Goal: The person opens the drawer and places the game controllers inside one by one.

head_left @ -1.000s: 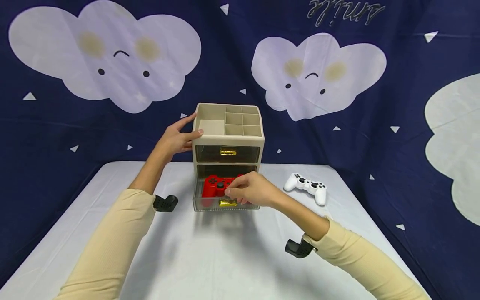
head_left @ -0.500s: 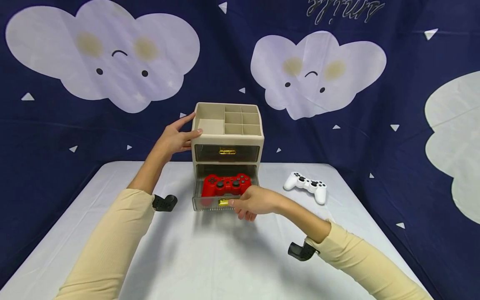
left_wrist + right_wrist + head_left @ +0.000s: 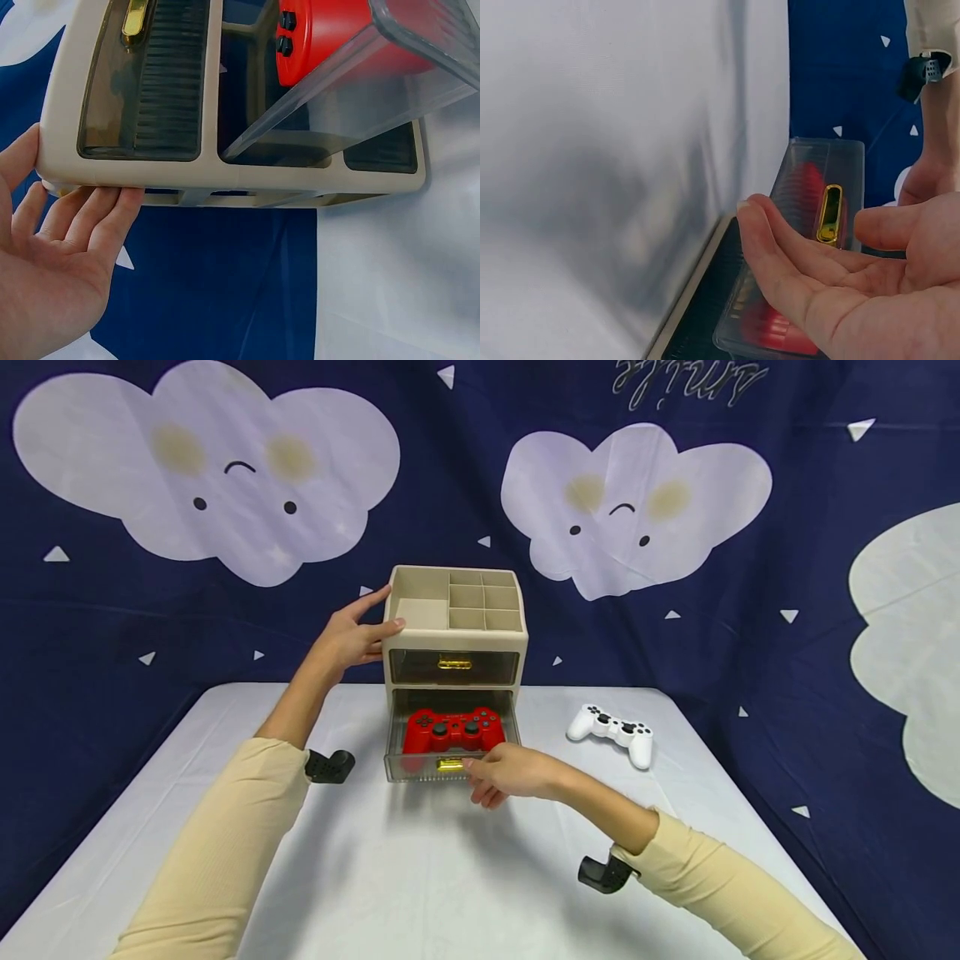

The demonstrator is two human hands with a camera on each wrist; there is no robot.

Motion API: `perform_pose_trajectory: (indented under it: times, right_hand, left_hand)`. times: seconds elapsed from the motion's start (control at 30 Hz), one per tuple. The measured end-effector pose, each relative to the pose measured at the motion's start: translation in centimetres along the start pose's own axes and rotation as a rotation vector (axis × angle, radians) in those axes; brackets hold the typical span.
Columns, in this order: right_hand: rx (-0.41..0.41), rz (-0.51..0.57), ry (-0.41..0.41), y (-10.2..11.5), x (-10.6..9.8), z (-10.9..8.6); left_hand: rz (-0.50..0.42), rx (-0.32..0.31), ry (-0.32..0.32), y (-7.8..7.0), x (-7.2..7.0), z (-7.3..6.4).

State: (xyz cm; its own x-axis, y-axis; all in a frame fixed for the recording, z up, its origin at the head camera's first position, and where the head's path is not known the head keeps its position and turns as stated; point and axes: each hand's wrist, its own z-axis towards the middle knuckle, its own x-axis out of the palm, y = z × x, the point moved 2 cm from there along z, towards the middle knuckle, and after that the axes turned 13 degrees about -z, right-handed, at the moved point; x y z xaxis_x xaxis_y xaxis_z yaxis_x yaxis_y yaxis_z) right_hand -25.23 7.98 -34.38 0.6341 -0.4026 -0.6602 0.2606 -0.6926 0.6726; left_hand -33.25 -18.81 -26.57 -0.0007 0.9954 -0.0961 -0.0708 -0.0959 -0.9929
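A cream desktop drawer organizer [image 3: 456,638] stands at the back of the table. My left hand [image 3: 351,637] holds its upper left corner, thumb over the top rim, with the other fingers against the side in the left wrist view. The clear lower drawer [image 3: 420,768] is pulled out, and a red game controller [image 3: 453,731] lies in it. In front of the drawer's right part is my right hand [image 3: 517,772], thumb near the gold handle [image 3: 450,765]. Its fingers are loosely bent below the thumb, and the right wrist view shows nothing in them.
A white game controller [image 3: 611,735] lies on the white tablecloth [image 3: 420,877] to the right of the organizer. Above the pulled-out drawer, a dark upper drawer [image 3: 420,668] is closed. A blue curtain with clouds [image 3: 450,485] hangs behind the table.
My right hand has come down from above the red controller to the front of the drawer, uncovering the controller. My left hand stays on the organizer. The lower drawer has not visibly moved.
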Motion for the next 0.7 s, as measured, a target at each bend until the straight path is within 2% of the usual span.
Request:
perform_pose_trajectory:
  times: [0.33, 0.7]
  right_hand:
    - [-0.013, 0.124, -0.013, -0.40, 0.47, 0.26]
    - [-0.017, 0.196, -0.057, -0.51, 0.48, 0.55]
  left_hand:
    - [-0.007, 0.003, 0.001, 0.12, 0.01, 0.04]
    - [0.003, -0.008, -0.004, -0.13, 0.05, -0.05]
